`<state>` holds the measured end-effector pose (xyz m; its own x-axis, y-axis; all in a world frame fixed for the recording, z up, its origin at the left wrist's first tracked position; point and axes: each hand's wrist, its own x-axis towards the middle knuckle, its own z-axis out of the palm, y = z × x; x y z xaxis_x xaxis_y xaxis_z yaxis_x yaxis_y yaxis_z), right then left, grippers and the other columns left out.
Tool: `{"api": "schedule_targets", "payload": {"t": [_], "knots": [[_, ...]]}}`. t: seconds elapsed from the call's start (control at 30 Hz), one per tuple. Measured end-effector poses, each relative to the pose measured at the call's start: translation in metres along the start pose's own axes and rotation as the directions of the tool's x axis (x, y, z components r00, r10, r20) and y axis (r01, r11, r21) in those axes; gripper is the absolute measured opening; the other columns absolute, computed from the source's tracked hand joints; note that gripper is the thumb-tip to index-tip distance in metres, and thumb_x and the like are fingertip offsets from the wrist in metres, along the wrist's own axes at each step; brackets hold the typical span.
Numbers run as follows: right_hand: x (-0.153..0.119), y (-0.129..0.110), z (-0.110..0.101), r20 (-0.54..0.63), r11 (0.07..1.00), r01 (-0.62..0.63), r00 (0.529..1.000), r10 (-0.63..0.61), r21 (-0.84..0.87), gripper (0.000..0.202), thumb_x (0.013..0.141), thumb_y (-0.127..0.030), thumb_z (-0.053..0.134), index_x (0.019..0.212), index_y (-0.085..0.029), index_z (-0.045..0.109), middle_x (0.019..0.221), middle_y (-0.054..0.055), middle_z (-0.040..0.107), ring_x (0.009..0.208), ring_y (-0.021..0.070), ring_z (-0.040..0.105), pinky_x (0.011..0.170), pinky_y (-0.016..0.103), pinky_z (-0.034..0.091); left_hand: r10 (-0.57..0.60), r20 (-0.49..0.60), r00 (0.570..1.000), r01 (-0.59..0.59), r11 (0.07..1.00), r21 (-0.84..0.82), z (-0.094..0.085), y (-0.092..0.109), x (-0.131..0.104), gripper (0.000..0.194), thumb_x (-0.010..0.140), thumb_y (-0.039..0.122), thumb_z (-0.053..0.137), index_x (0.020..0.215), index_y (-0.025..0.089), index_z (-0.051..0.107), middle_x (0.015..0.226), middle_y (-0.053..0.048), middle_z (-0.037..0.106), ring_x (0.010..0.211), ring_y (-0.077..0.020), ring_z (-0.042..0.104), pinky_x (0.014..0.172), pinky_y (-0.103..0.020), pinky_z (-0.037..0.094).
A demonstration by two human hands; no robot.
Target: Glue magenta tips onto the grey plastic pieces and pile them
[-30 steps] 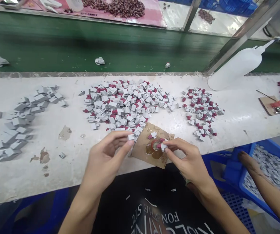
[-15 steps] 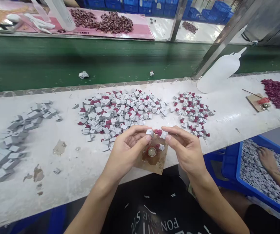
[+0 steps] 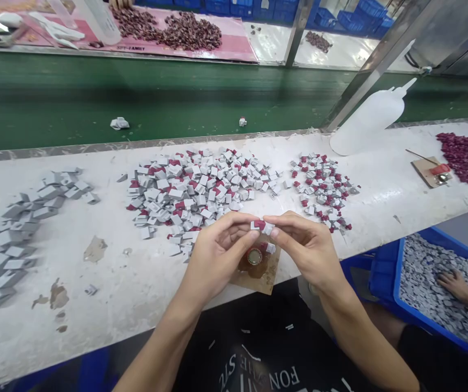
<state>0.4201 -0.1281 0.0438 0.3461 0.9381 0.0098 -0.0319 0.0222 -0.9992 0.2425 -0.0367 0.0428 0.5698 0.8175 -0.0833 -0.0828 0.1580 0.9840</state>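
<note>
Between my two hands, small pieces meet above a brown card [image 3: 269,279]. My left hand [image 3: 220,256] pinches a small white piece [image 3: 254,225] between thumb and fingertips. My right hand [image 3: 311,250] grips a white and maroon piece [image 3: 265,226], which touches the white one. On the card lie a round cap [image 3: 254,256] with brown liquid around it and another white and maroon piece [image 3: 269,248]. Behind my hands spreads a large pile of white and maroon pieces [image 3: 201,188], with a smaller pile [image 3: 321,188] to its right.
Grey blocks [image 3: 17,239] lie at the left. A white squeeze bottle [image 3: 367,122] stands behind at right, near a metal post. A green conveyor [image 3: 177,103] runs behind the table. At lower right, another person's hand [image 3: 460,286] reaches into a blue crate [image 3: 389,272].
The two held pieces, apart before, now touch. Loose pieces on the green conveyor have shifted left. The other person's hand has moved within the crate.
</note>
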Motion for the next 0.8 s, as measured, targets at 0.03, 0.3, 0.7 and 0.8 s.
{"api": "schedule_targets", "payload": {"t": [0.03,0.3,0.7,0.8], "knots": [[0.0,0.0,0.001,0.011,1.0,0.002,1.0,-0.002,0.001,0.021,0.105,-0.024,0.085,0.118,-0.036,0.095,0.109,0.002,0.086,0.101,0.0171,0.084,0.09,0.027,0.069,0.015,-0.008,1.0,-0.015,1.0,0.013,0.0,0.001,-0.001,0.01,0.101,0.031,0.086,0.11,0.025,0.086,0.104,-0.003,0.086,0.094,-0.0196,0.084,0.087,-0.029,0.072],[0.066,-0.014,0.006,0.318,0.985,-0.013,0.946,0.068,-0.174,0.022,0.105,-0.036,0.086,0.126,-0.034,0.092,0.119,0.005,0.09,0.101,0.0218,0.086,0.09,0.038,0.071,0.008,-0.064,0.998,0.012,0.95,0.311,-0.032,0.025,0.011,0.019,0.103,0.04,0.08,0.118,0.028,0.081,0.107,-0.004,0.083,0.096,-0.0221,0.081,0.084,-0.033,0.071],[0.337,0.016,0.082,0.055,0.718,0.047,0.998,-0.012,-0.694,0.032,0.089,0.0,0.079,0.116,-0.015,0.089,0.146,0.02,0.078,0.144,0.0371,0.07,0.132,0.056,0.049,0.133,-0.364,0.922,0.115,0.804,0.583,-0.093,0.045,0.188,0.011,0.09,0.013,0.075,0.096,0.022,0.073,0.106,-0.011,0.082,0.103,-0.0263,0.079,0.101,-0.044,0.067],[0.333,0.018,0.067,0.012,0.764,0.005,1.0,0.003,-0.645,0.017,0.095,-0.008,0.078,0.108,-0.015,0.087,0.122,0.017,0.086,0.126,0.0344,0.081,0.121,0.053,0.06,0.126,-0.402,0.907,0.145,0.803,0.578,-0.099,0.032,0.243,0.011,0.092,0.01,0.074,0.094,0.021,0.071,0.104,-0.012,0.081,0.101,-0.0262,0.08,0.099,-0.044,0.067]]}}
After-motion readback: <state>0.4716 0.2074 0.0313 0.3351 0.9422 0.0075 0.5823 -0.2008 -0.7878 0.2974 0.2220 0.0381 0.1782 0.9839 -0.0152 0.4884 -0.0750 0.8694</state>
